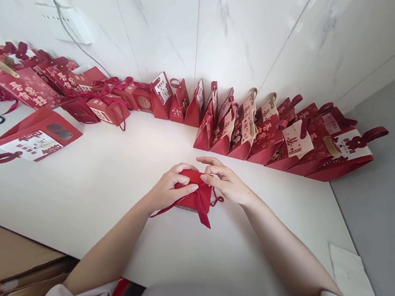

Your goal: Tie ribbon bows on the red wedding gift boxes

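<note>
A small red gift box (191, 175) lies on the white table in front of me, with a dark red ribbon (202, 206) across its top and its tails hanging over the near side. My left hand (169, 187) is closed around the box's left side, thumb pressed on the ribbon near the middle. At the upper right corner of the box is my right hand (227, 182), its thumb and curled fingers drawn together at the ribbon and its index finger reaching out above. What lies between these fingertips is largely hidden. A twisted red cord (217, 198) sticks out on the right.
Upright red gift bags (267, 141) line the wall at the back right. Ribbon-tied red boxes (108, 110) and more bags crowd the back left. An open-sided red bag (39, 136) lies on the left. Brown cardboard (0, 245) sits below the table's left front edge.
</note>
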A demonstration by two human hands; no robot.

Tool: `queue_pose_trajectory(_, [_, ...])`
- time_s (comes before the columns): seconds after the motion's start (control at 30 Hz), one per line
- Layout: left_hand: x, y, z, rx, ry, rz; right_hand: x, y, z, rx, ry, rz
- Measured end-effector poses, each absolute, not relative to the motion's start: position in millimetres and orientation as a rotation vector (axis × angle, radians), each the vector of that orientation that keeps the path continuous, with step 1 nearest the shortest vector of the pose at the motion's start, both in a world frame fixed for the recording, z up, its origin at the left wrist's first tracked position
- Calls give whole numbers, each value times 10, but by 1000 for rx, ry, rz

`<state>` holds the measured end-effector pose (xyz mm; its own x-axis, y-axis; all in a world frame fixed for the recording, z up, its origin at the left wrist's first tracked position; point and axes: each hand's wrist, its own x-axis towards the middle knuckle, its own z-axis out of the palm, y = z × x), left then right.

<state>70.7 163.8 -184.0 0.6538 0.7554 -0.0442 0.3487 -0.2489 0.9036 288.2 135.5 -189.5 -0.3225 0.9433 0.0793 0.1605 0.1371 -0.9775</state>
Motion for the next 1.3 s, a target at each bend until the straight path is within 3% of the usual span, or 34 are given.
queue_pose_trajectory(0.47, [613,1717,-1820,1803,783,473,2913,1400,-1932,-1103,-1656,1214])
queue_pose_trajectory(0.63, [524,1799,-1833,1769,782,500,2873,1232,-1702,-1158,-1665,764])
queue_pose_trajectory(0.73, [528,1822,-1876,1695,782,511,2715,1050,-1624,-1098,-1955,507])
queue_pose_trajectory(0.93, [586,1808,-1946,1644,764,544,2278,803,-1840,-1092,-2378,-110])
queue_pose_trajectory(1.3, [707,1763,-2074,1546,823,712,2212,840,-1992,-1175,-2308,-168])
